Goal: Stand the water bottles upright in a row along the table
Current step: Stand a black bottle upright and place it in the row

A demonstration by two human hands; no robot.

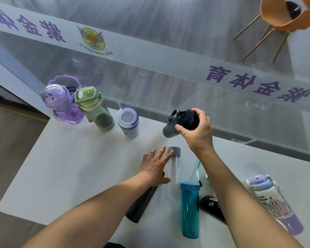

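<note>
Three bottles stand upright along the far edge of the white table (64, 169): a purple bottle (61, 102), a green bottle (94, 108) and a white bottle with a blue rim (128, 122). My right hand (197, 131) grips a dark grey bottle (181, 123), tilted and lifted just right of the white one. My left hand (156, 167) lies open, its fingertips on a clear bottle with a grey cap (174, 169) that lies on its side. Also lying down are a black bottle (141, 204), a teal bottle (189, 208), a small black bottle (211, 206) and a purple cartoon bottle (274, 203).
A glass wall (168, 72) with purple lettering runs right behind the table's far edge. An orange chair (284, 15) stands beyond the glass. The table's left edge drops to a wooden floor (11, 149).
</note>
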